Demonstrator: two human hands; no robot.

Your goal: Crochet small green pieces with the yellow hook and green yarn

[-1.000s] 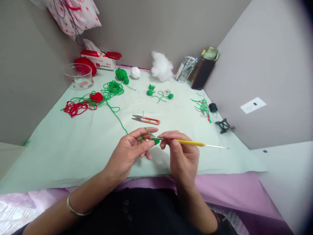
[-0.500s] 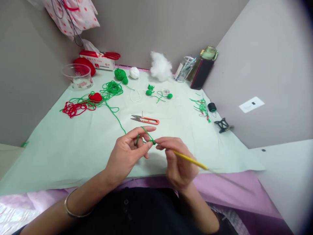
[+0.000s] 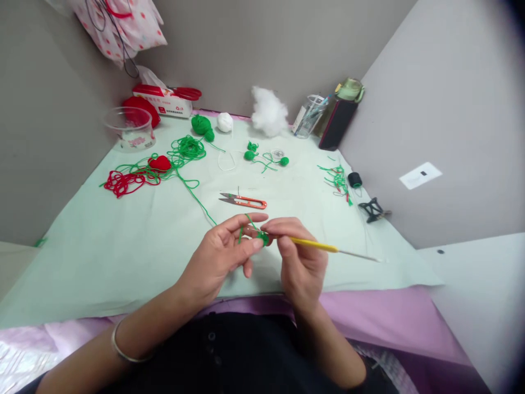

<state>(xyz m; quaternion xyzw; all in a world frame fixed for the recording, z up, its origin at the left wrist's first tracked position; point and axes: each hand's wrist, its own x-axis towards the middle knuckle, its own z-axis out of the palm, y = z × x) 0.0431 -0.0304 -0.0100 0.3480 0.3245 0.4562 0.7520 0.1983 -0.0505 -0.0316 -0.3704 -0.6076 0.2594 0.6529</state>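
Observation:
My left hand pinches a small green crochet piece between thumb and fingers, its index finger stretched out with green yarn running over it. Between finger and thumb, my right hand grips a crochet hook with a yellow handle and a thin metal shaft at each end. The hook's working tip meets the green piece; the exact stitch is too small to make out. From the left hand, the yarn trails back to a loose green tangle. Just beyond my hands lie orange thread snips.
Red yarn lies at left near a clear plastic tub and a tissue box. White stuffing, a cup of pens and a phone stand at the back. Green yarn scraps and a black thread spool lie right.
The yellow hook has swung from a downward slant to nearly level. My right hand has moved slightly left and up, and my left hand slightly right; more of the green piece shows.

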